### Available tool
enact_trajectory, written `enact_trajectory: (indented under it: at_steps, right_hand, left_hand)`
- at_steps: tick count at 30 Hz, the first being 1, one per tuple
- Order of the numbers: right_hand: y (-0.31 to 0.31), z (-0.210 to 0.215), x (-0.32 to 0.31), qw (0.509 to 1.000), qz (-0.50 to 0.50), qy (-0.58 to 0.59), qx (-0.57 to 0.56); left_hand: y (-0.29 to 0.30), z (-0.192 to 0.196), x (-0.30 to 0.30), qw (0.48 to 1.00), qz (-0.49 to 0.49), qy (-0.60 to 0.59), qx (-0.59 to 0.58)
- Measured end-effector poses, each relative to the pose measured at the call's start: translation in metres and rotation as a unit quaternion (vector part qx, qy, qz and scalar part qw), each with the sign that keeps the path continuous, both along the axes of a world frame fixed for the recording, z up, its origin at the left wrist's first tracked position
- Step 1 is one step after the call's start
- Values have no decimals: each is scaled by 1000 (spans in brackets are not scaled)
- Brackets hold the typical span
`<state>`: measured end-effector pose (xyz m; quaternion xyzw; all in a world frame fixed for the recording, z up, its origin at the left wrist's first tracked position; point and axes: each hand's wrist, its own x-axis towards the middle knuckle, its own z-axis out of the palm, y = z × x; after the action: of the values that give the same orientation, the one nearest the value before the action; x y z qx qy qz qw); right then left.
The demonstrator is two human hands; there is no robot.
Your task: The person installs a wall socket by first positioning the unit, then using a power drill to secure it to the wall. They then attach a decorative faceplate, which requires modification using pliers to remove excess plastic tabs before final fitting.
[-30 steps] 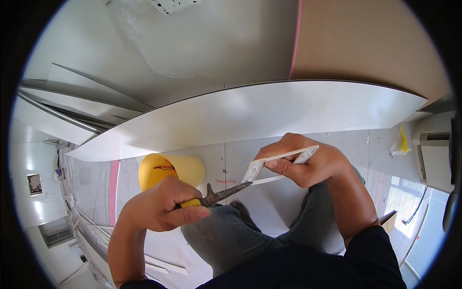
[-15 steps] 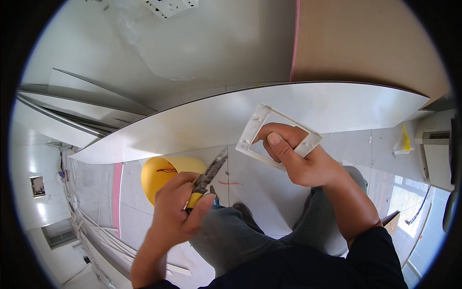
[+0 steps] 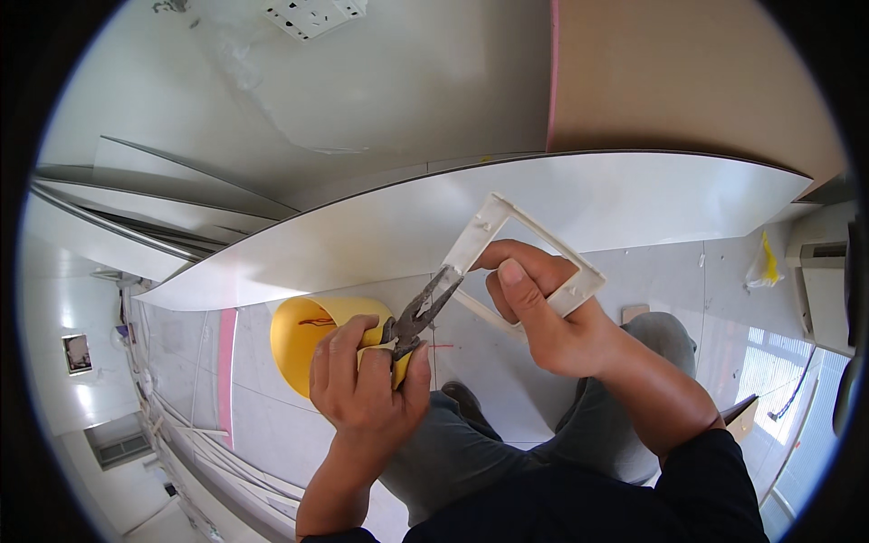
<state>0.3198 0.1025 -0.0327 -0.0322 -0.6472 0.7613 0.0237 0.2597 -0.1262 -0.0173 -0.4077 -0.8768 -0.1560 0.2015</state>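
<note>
My left hand (image 3: 367, 380) is closed around the yellow handles of a pair of pliers (image 3: 419, 315) with dark, worn jaws. The jaw tips meet the near left corner of a white rectangular plastic frame (image 3: 472, 237); whether they grip it I cannot tell. Small pegs stand up on the frame's side strips. With its fingers curled through the opening, my right hand (image 3: 543, 308) pinches the frame's right strip between thumb and fingers. The frame is held tilted above my knees.
A long white panel (image 3: 362, 226) lies across in front of me, with more panels (image 3: 172, 204) stacked at left. A yellow bucket-like container (image 3: 294, 344) is beside my left hand. A white socket plate (image 3: 312, 14) shows at the top. Thin white strips (image 3: 226, 462) lie at lower left.
My left hand has moved right, and the pliers have opened and come up to the frame's corner. My right hand and the frame have hardly moved.
</note>
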Motion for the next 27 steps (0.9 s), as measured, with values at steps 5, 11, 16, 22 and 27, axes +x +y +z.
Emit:
enact_trajectory:
  at_steps: [5,11,16,22,27]
  right_hand:
    - [-3,-3,0,999,-10,24,18]
    - [-5,0,3,998,-18,58,28]
    - [-5,-2,2,997,-23,64,32]
    - [-4,1,4,999,-3,38,26]
    - [-8,1,6,998,0,50,39]
  left_hand:
    - [2,-3,2,1000,6,15,-9]
    - [4,-3,4,1000,-6,-10,3]
    - [4,-5,4,999,-17,-32,17]
    - [3,-3,5,999,-11,-29,-8]
    - [1,-4,3,999,-11,-16,-31]
